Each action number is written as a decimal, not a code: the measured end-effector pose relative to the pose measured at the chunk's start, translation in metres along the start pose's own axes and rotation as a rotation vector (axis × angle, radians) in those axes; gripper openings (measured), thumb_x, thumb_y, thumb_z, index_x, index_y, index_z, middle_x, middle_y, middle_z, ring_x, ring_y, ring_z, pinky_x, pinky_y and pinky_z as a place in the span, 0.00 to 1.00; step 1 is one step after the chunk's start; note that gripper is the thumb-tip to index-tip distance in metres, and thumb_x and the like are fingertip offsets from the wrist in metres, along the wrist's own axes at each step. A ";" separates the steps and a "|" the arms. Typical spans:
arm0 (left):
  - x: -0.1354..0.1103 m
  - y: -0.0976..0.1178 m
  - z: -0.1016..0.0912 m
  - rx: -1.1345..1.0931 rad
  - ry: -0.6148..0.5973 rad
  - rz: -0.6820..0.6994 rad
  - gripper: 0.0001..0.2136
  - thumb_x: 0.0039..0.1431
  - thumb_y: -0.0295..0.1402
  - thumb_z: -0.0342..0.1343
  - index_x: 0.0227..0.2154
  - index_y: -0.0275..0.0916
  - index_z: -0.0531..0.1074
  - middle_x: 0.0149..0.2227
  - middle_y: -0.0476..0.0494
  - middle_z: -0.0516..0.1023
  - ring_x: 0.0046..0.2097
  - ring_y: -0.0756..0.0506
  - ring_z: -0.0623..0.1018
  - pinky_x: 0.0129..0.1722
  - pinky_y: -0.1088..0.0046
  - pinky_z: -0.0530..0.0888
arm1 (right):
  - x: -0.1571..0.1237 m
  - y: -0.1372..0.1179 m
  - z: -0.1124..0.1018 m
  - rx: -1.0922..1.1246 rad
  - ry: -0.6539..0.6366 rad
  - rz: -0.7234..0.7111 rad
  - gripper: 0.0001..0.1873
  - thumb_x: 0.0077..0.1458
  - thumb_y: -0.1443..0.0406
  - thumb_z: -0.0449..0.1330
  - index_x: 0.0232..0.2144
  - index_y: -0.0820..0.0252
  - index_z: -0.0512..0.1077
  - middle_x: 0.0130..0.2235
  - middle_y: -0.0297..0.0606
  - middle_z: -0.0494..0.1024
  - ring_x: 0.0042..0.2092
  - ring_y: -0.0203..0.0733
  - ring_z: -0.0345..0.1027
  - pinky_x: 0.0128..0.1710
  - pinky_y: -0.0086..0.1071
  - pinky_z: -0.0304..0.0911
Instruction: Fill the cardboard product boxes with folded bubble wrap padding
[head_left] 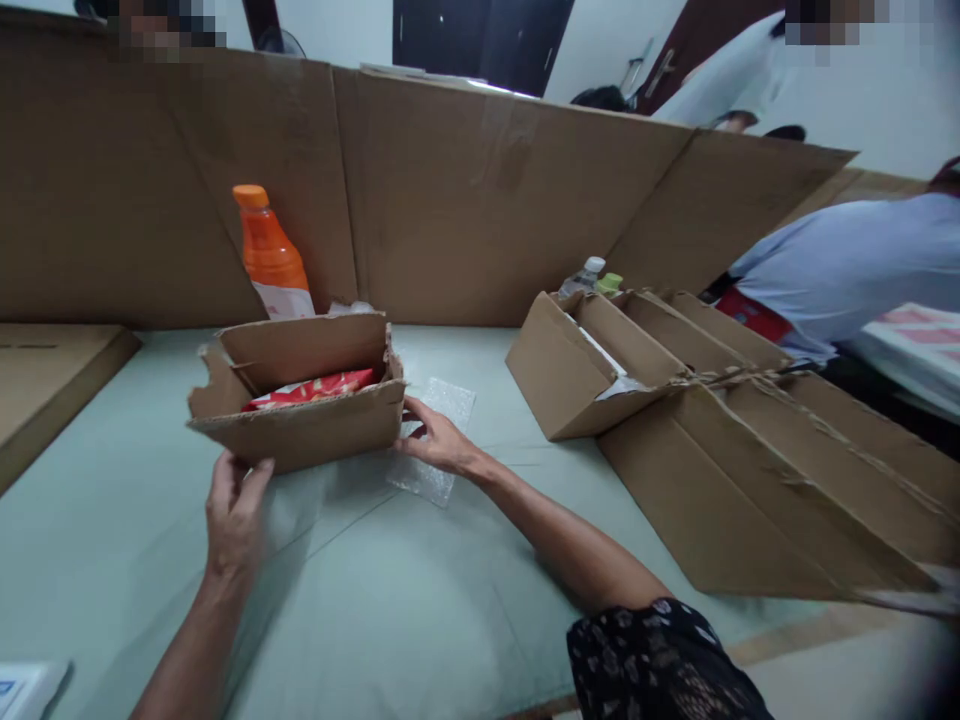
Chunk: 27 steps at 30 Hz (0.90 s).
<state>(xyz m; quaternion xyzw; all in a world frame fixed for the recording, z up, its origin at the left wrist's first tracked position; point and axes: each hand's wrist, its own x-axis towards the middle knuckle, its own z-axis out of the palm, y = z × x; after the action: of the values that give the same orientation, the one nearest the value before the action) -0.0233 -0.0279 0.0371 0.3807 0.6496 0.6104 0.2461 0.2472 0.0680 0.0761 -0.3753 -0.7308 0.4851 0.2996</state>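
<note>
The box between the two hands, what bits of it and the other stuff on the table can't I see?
All in the head view:
- Red packet: its lower part is hidden by the front wall of the cardboard box.
- Orange bottle: its base is hidden behind that box.
- White thing: cut off by the picture's bottom-left corner.

The pale green surface [360,620] had bubble wrap [431,487], a flat brown box [56,385] and tall open boxes [720,490] on it.
</note>
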 end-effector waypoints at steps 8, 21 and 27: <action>-0.031 0.006 0.002 -0.064 -0.055 -0.166 0.36 0.51 0.46 0.64 0.62 0.39 0.65 0.63 0.33 0.69 0.65 0.34 0.68 0.65 0.52 0.64 | -0.058 0.003 -0.017 -0.498 0.032 0.032 0.35 0.56 0.60 0.63 0.64 0.60 0.63 0.64 0.53 0.69 0.63 0.56 0.64 0.59 0.50 0.61; -0.130 0.019 -0.017 0.370 -0.495 0.452 0.26 0.62 0.33 0.54 0.64 0.45 0.63 0.66 0.37 0.67 0.66 0.37 0.68 0.60 0.54 0.73 | -0.124 -0.007 0.010 -0.458 -0.089 0.019 0.11 0.61 0.69 0.57 0.42 0.59 0.79 0.42 0.38 0.84 0.42 0.41 0.76 0.42 0.33 0.67; -0.147 0.024 0.001 0.335 -0.687 0.351 0.21 0.63 0.34 0.52 0.59 0.44 0.69 0.54 0.41 0.79 0.53 0.42 0.79 0.52 0.61 0.77 | -0.147 -0.026 0.021 0.016 -0.219 0.142 0.10 0.61 0.63 0.59 0.40 0.60 0.78 0.37 0.36 0.83 0.38 0.39 0.75 0.36 0.29 0.67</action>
<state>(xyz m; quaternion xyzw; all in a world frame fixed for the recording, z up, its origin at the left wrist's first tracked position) 0.0688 -0.1445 0.0391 0.7020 0.5451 0.3664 0.2753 0.3028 -0.0716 0.0822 -0.3685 -0.7269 0.5489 0.1861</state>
